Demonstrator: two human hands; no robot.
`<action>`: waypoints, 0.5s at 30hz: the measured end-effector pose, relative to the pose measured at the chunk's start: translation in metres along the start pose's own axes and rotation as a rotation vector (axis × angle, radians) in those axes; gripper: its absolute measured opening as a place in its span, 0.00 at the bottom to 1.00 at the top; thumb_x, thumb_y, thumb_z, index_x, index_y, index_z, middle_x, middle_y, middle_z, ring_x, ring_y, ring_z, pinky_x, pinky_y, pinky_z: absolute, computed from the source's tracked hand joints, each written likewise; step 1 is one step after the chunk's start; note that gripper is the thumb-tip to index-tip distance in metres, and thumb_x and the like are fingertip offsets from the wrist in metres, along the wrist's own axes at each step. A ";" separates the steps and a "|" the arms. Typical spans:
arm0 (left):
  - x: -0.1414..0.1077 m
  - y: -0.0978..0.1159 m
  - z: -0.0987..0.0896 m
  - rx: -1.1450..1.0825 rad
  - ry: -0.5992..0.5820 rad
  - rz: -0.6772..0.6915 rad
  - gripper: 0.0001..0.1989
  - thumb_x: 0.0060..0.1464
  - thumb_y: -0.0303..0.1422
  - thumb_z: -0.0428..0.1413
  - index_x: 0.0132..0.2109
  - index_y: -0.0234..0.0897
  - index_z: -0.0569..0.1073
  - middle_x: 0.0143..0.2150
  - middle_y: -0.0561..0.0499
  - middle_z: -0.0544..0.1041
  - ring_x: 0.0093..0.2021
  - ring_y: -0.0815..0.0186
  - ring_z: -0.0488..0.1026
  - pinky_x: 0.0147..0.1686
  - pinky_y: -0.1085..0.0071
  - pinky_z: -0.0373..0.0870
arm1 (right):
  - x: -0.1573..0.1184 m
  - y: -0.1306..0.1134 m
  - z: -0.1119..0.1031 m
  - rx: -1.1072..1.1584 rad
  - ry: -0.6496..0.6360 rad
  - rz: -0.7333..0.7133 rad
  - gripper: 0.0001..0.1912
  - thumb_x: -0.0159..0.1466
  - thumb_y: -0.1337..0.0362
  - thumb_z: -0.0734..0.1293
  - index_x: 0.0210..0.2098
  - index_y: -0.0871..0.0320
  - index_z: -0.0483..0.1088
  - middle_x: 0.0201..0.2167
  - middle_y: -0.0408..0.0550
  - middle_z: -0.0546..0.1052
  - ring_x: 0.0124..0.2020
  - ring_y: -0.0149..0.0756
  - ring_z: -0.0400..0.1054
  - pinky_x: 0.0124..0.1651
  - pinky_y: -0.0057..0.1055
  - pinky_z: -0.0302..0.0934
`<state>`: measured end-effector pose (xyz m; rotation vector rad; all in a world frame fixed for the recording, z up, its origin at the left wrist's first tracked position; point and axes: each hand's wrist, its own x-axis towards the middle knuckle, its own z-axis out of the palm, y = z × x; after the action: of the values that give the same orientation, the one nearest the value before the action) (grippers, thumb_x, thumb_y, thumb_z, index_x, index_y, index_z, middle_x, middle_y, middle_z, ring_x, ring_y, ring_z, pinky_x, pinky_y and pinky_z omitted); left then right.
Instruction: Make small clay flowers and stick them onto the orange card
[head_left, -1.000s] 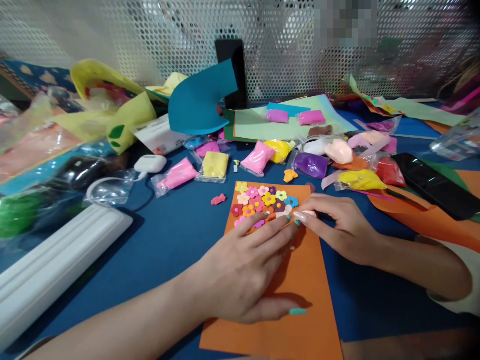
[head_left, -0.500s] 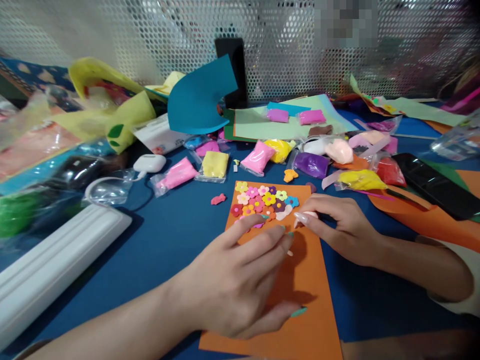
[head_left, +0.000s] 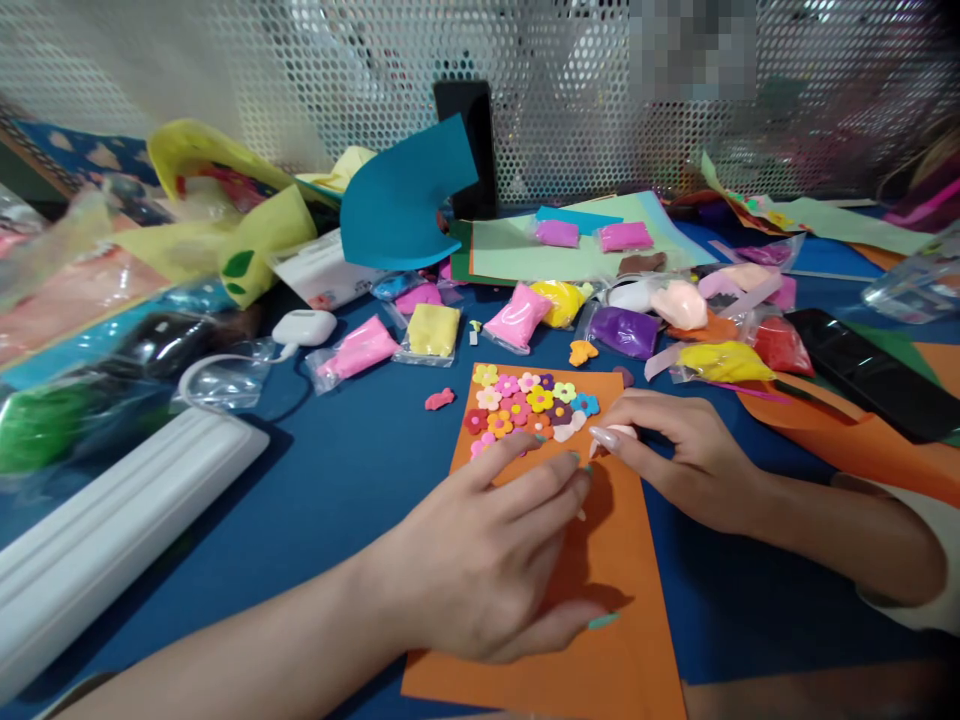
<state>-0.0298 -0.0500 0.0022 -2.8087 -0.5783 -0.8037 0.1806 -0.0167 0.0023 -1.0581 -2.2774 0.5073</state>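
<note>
Small clay flowers (head_left: 517,405) in many colours cover the upper part of an orange paper sheet (head_left: 585,660). My left hand (head_left: 487,560) hovers over the sheet just below them, palm down, its green-nailed fingers spread and thumb apart. It holds nothing that I can see. At the sheet's right edge, my right hand (head_left: 686,455) pinches a lump of pale pink clay (head_left: 624,432) between thumb and fingers. Pale petals (head_left: 570,427) lie beside its fingertips, at the lower right of the flowers. The fingers of my left hand partly hide the lowest flowers.
Several bagged clay packs, pink (head_left: 517,316), yellow (head_left: 433,332) and purple (head_left: 624,331), lie behind the sheet. Loose orange clay (head_left: 582,352) and dark pink clay (head_left: 439,399) sit nearby. A white bar-shaped device (head_left: 135,540) lies left, a black phone (head_left: 870,375) right.
The whole view has shifted slightly. My left hand has moved a little to the right over the sheet. My right hand keeps its pinch on the pale pink clay.
</note>
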 end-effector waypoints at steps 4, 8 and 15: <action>-0.001 0.002 -0.005 0.032 0.091 0.000 0.11 0.57 0.36 0.52 0.33 0.34 0.75 0.37 0.50 0.79 0.45 0.63 0.71 0.50 0.62 0.62 | 0.001 0.000 0.001 -0.011 0.000 0.004 0.13 0.65 0.65 0.58 0.25 0.59 0.66 0.24 0.44 0.73 0.25 0.29 0.65 0.28 0.27 0.56; 0.000 0.003 -0.004 0.005 0.061 0.039 0.09 0.57 0.33 0.52 0.34 0.35 0.76 0.39 0.52 0.79 0.45 0.66 0.70 0.48 0.66 0.63 | -0.001 0.001 0.001 -0.003 0.002 -0.003 0.12 0.65 0.66 0.58 0.26 0.60 0.66 0.24 0.44 0.73 0.26 0.29 0.64 0.29 0.27 0.56; -0.001 0.001 0.007 -0.051 -0.184 -0.047 0.24 0.59 0.45 0.46 0.53 0.30 0.70 0.54 0.44 0.72 0.56 0.57 0.64 0.54 0.62 0.57 | -0.001 0.001 0.001 0.022 -0.017 -0.005 0.11 0.65 0.66 0.58 0.28 0.60 0.67 0.24 0.44 0.73 0.26 0.29 0.64 0.30 0.27 0.56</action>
<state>-0.0271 -0.0494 -0.0043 -2.9461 -0.6632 -0.5793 0.1813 -0.0167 0.0008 -1.0411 -2.2835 0.5404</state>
